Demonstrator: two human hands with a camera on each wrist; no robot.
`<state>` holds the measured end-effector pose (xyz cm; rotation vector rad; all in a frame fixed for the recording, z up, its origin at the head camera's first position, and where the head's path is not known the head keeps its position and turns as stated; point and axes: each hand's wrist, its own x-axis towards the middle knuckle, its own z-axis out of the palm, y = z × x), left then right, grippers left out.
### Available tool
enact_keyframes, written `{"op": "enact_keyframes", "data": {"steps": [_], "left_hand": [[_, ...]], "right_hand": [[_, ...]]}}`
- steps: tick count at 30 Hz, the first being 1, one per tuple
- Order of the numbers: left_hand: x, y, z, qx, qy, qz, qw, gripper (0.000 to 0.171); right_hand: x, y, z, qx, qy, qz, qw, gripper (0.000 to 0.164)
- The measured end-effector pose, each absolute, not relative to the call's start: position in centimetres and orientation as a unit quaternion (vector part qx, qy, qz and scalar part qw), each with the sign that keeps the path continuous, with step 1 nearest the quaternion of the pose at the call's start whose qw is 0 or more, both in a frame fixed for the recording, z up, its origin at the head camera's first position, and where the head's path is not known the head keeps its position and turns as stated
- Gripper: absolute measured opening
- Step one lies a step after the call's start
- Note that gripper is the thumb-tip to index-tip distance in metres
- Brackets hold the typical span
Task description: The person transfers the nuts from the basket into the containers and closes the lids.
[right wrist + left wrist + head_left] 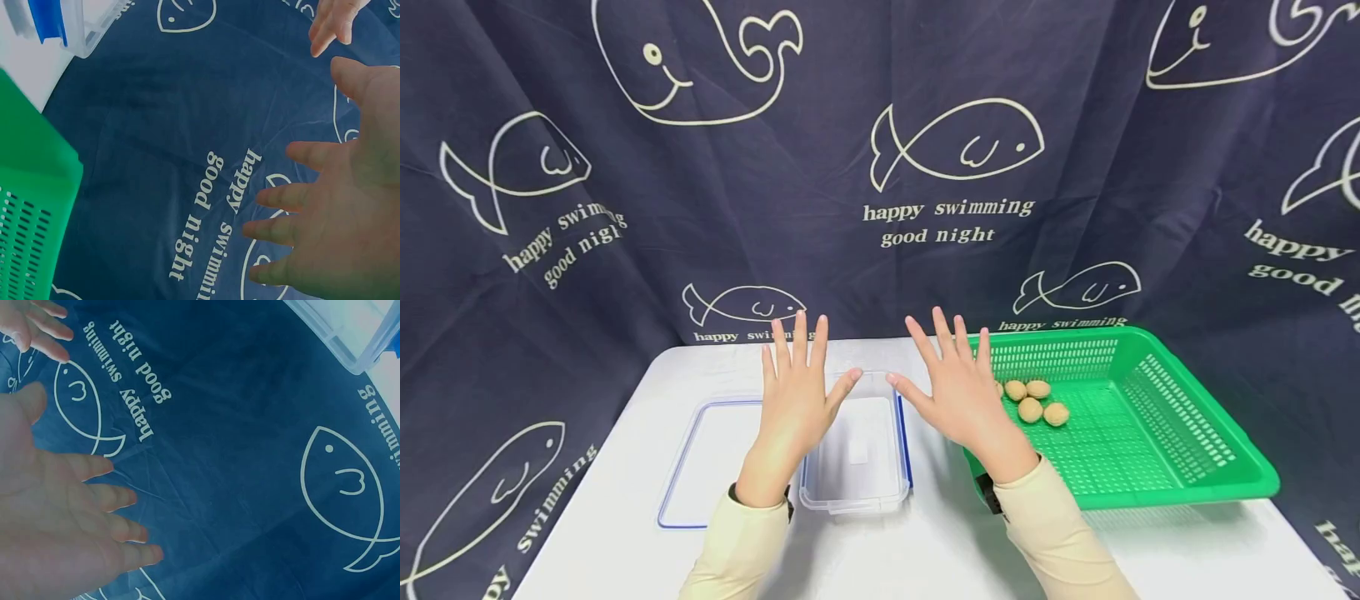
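Observation:
Both hands are raised side by side over the table in the head view, fingers straight and spread. My left hand (799,407) holds nothing; it overlaps the gap between a flat blue-edged lid (681,467) and a clear plastic food container (857,483). Nothing is in my right hand (962,396) either, which overlaps the left side of a green plastic basket (1150,500). Several walnuts (1031,409) lie inside that basket at its left, one partly hidden behind the right hand. Each wrist view shows an empty palm, the left hand (69,512) and the right hand (344,200).
A white table (925,550) carries the lid, the container and the basket. Behind it hangs a dark blue curtain (850,183) with white fish drawings and lettering. The basket's high rim stands near the table's right edge. Blue clips run along the container's right side.

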<state>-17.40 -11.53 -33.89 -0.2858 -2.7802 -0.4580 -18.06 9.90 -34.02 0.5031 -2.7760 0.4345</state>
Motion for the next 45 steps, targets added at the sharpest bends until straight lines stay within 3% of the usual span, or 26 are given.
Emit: {"op": "enact_keyframes", "data": {"steps": [20, 38, 45], "left_hand": [[-17.4, -12.8, -34.0, -0.159, -0.903, -0.353, 0.188, 0.068], [-18.6, -14.6, -36.3, -0.154, -0.842, -0.491, 0.158, 0.060], [-18.8, -15.4, -37.7, -0.124, -0.835, -0.524, 0.116, 0.059]], "right_hand": [[-19.8, 13.8, -32.0, 0.222, -0.935, 0.225, 0.164, 0.068], [-22.8, 20.0, -32.4, 0.243, -0.896, 0.362, 0.083, 0.058], [-24.1, 21.8, -33.3, 0.227, -0.884, 0.405, 0.054, 0.056]]}}
